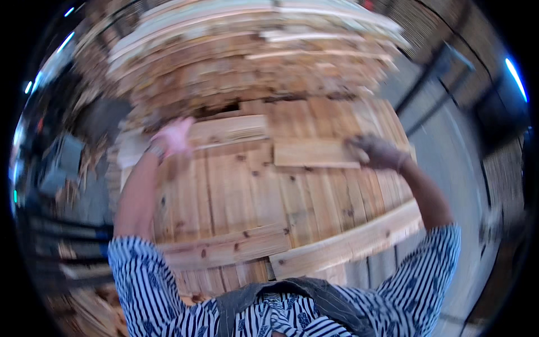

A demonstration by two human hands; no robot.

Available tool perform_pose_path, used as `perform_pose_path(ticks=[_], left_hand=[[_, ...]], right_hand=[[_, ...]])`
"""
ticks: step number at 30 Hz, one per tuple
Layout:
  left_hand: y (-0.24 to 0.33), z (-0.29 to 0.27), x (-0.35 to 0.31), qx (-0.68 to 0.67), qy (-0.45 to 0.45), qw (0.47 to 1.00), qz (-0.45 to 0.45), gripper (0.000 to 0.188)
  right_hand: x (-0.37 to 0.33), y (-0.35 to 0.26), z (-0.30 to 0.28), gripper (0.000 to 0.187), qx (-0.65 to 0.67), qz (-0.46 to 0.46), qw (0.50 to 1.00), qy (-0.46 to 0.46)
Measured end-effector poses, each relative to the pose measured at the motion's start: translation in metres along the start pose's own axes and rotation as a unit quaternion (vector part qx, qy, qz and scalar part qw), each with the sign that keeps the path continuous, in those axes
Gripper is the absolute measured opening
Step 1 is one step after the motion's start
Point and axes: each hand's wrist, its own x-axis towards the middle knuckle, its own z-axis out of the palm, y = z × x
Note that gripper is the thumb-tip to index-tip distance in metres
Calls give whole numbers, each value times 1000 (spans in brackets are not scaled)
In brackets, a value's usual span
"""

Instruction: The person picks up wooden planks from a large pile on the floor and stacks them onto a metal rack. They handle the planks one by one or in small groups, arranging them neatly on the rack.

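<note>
Hands (174, 138) (379, 151) wide apart over wooden boards (241, 194)

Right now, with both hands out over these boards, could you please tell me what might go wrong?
The right hand is at one end of the short board, which might swivel or slip on the planks beneath, or pinch that hand against them. The far stack of boards has uneven edges, so a knock from the left hand, near its foot, could perhaps shift a piece.

A bluish-white strip light (515, 80) glows right of the grey floor (456, 168)
</note>
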Motion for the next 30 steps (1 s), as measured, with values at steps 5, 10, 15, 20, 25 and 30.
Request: perform_pose_path(ticks=[5, 10, 15, 20, 25, 30], left_hand=[[28, -21, 9, 12, -51, 998, -34, 105], [30, -9, 23, -4, 0, 1000, 16, 98], [-14, 20, 4, 27, -33, 998, -47, 110], [27, 6, 41, 35, -17, 999, -19, 113], [21, 2, 17, 21, -28, 998, -53, 109], [25, 3, 16, 13, -7, 999, -36, 101]], right_hand=[[15, 26, -5, 77, -22, 56, 998, 13], [51, 39, -6, 81, 8, 74, 997, -26], [144, 45, 17, 86, 86, 187, 977, -50], [116, 116, 39, 89, 5, 151, 987, -51], [99, 84, 10, 62, 72, 196, 977, -47], [103, 100, 12, 65, 130, 214, 968, -28]])
